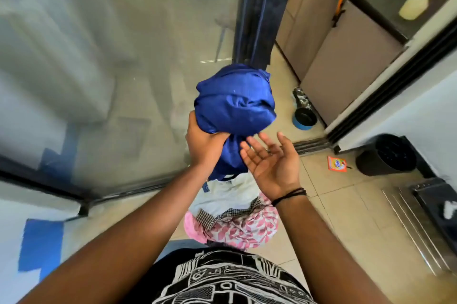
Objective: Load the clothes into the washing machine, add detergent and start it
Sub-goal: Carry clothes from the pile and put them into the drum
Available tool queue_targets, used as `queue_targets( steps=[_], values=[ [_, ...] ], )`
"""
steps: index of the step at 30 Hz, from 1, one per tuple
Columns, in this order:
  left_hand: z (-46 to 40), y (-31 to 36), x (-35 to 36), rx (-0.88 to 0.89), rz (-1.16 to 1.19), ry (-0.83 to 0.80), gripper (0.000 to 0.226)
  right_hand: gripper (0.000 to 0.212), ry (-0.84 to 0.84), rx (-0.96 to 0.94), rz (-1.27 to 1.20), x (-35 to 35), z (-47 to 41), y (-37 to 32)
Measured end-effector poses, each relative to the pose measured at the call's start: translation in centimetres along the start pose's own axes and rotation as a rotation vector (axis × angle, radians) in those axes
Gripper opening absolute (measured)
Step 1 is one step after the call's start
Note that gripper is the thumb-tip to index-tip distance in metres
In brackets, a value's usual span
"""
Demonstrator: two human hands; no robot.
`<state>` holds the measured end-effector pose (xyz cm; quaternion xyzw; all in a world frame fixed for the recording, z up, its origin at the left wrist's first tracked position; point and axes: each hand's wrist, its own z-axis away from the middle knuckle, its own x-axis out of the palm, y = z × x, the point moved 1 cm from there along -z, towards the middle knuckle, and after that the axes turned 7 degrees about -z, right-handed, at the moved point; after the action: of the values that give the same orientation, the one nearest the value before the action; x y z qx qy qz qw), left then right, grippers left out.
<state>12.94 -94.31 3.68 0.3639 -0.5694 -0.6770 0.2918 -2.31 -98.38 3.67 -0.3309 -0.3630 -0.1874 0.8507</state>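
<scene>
Tiled laundry nook: left hand (202,142) grips blue garment (235,103) bunched upright; right hand (269,160) spread, palm up, just beside; clothes pile (232,217) directly below.

Tiled floor (321,204): clothes pile (232,217), detergent packet (336,163)
</scene>
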Motion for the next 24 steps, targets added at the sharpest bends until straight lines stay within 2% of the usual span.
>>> queue_targets(
  steps=[3,8,13,16,19,21,23,24],
  values=[
    [0.7,0.4,-0.5,-0.071,0.062,0.152,0.055,0.066,0.149,0.171,0.010,-2.5,-0.1,2.1],
    [2.6,1.0,-3.4,-0.137,0.180,0.390,0.062,0.073,0.132,0.456,0.144,-4.3,-0.3,8.1],
    [6.9,3.0,-9.6,-0.109,0.420,0.486,0.030,0.084,0.085,0.721,0.229,-5.8,2.4,14.9],
    [9.7,3.7,-15.4,-0.094,0.539,0.531,0.033,0.082,0.076,0.795,0.282,-5.6,4.2,17.2],
    [13.3,3.0,-22.5,-0.082,0.615,0.560,0.052,0.078,-0.022,0.817,0.299,-3.4,6.0,19.3],
    [16.0,2.0,-26.9,-0.079,0.666,0.572,0.063,0.075,-0.157,0.811,0.308,-1.0,7.1,20.6],
    [19.7,0.6,-31.4,-0.043,0.705,0.608,0.059,0.073,-0.335,0.826,0.294,2.1,9.7,23.1],
    [21.8,-0.1,-33.5,-0.030,0.712,0.631,0.056,0.064,-0.424,0.839,0.274,3.9,11.3,24.8]
  ],
)
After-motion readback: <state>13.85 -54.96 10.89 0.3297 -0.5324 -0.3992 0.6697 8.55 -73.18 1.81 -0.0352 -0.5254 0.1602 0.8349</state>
